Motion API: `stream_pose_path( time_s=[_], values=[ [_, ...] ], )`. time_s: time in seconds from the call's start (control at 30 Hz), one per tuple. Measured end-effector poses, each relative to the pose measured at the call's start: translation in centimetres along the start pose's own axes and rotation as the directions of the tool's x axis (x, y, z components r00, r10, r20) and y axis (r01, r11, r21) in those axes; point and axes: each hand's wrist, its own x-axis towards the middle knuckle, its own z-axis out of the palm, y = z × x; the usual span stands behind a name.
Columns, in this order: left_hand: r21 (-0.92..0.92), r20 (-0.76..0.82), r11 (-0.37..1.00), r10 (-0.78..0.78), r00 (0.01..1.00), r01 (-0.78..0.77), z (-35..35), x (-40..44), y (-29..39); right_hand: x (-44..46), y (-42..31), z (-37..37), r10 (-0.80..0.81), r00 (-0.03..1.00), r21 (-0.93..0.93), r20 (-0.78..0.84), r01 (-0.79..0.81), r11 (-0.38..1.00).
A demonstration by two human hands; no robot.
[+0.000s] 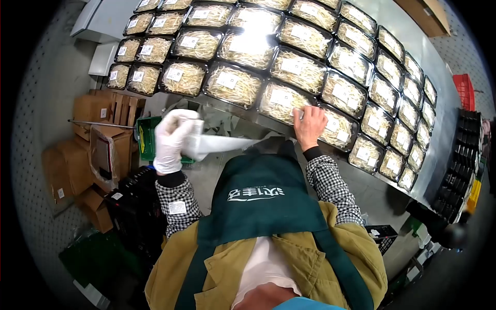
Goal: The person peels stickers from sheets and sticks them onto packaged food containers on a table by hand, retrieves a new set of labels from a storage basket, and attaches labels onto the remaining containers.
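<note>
My left hand, in a white glove, is closed around a roll of white labels. From the roll a pale backing strip trails right, blurred by motion. My bare right hand rests at the table's near edge with its fingertips on the packs, thumb apart from the bent fingers. Left of it lies a black tray of bean sprouts under clear film with a white label. Another sprout tray sits partly behind my right hand. Whether a label is under my fingertips is hidden.
Rows of labelled sprout trays cover the metal table. Cardboard boxes and a green crate stand on the left. At right are stacked black trays and a red basket.
</note>
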Motion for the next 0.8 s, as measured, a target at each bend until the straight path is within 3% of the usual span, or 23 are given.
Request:
stream_pose_path(
  time_s=[0.07, 0.13, 0.17, 0.2, 0.27, 0.3, 0.33, 0.37, 0.4, 0.43, 0.47, 0.5, 0.53, 0.57, 0.67, 0.7, 0.73, 0.8],
  values=[
    [0.014, 0.169, 0.998, -0.068, 0.983, 0.067, 1.3, 0.4, -0.7, -0.5, -0.1, 0.5, 0.139, 0.985, -0.070, -0.104, -0.146, 0.987],
    [0.017, 0.281, 0.970, -0.236, 0.930, 0.241, 3.9, 0.4, -1.0, -1.2, -0.8, -1.2, 0.329, 0.944, 0.152, -0.002, -0.325, 0.934],
    [0.016, 0.305, 0.982, -0.182, 0.935, 0.186, 5.5, 0.5, -2.1, -1.0, -2.1, -2.9, 0.414, 0.870, 0.409, 0.268, -0.491, 0.769],
    [0.013, 0.328, 0.990, -0.135, 0.935, 0.138, 7.1, 0.3, -3.8, -1.0, -4.1, -5.2, 0.385, 0.751, 0.561, 0.536, -0.658, 0.503],
    [0.369, 0.284, 0.913, 0.070, 0.956, -0.177, 9.2, 0.7, -5.8, -0.6, -8.5, -9.2, 0.066, 0.651, 0.647, 0.756, -0.759, 0.076],
    [0.342, 0.312, 0.902, 0.157, 0.937, -0.265, 10.0, 1.1, -6.1, -0.5, -9.6, -10.3, 0.072, 0.634, 0.631, 0.770, -0.773, 0.063],
    [0.303, 0.310, 0.944, 0.033, 0.950, -0.132, 10.4, 1.3, -6.3, -0.3, -10.1, -10.9, 0.073, 0.616, 0.614, 0.785, -0.788, 0.049],
    [0.284, 0.361, 0.954, -0.012, 0.933, -0.097, 10.3, 1.5, -6.4, 0.6, -9.3, -10.7, 0.146, 0.677, 0.673, 0.721, -0.735, 0.085],
    [0.269, 0.407, 0.961, -0.060, 0.912, -0.057, 10.2, 1.7, -5.7, 1.1, -6.7, -9.3, 0.233, 0.654, 0.624, 0.720, -0.757, 0.196],
    [0.147, 0.463, 0.989, -0.064, 0.884, -0.005, 9.7, 2.1, -5.9, 2.6, -4.8, -7.5, 0.368, 0.787, 0.768, 0.494, -0.594, 0.239],
    [0.122, 0.509, 0.989, 0.006, 0.861, -0.078, 9.1, 2.6, -6.6, 4.7, -2.4, -5.7, 0.410, 0.841, 0.759, 0.353, -0.513, 0.401],
    [0.090, 0.552, 0.985, 0.075, 0.830, -0.149, 8.5, 3.0, -7.2, 6.4, 0.8, -3.9, 0.411, 0.859, 0.557, 0.304, -0.511, 0.655],
    [-0.015, 0.528, 0.991, -0.104, 0.843, 0.132, 8.4, 3.4, -6.8, 7.6, 2.6, -1.6, 0.397, 0.900, 0.442, 0.181, -0.435, 0.785],
    [-0.103, 0.463, 0.955, -0.201, 0.863, 0.278, 8.6, 3.5, -5.0, 8.6, 4.2, 1.0, 0.309, 0.951, 0.319, 0.034, -0.303, 0.898],
    [-0.115, 0.375, 0.968, -0.165, 0.912, 0.223, 8.7, 5.3, -4.6, 9.6, 2.8, 3.3, 0.207, 0.975, -0.126, -0.081, -0.216, 0.968],
    [-0.010, 0.336, 0.997, -0.074, 0.939, 0.083, 9.3, 6.2, -4.8, 9.4, 2.8, 3.4, 0.199, 0.979, -0.159, -0.042, -0.204, 0.966],
    [0.030, 0.384, 0.984, -0.172, 0.907, 0.174, 9.3, 6.8, -4.7, 9.3, 2.9, 3.6, 0.220, 0.972, -0.121, -0.082, -0.229, 0.966],
    [0.076, 0.406, 0.983, -0.183, 0.895, 0.167, 10.4, 7.8, -4.4, 9.3, 3.5, 3.7, 0.256, 0.953, -0.051, -0.162, -0.267, 0.962]
  ],
)
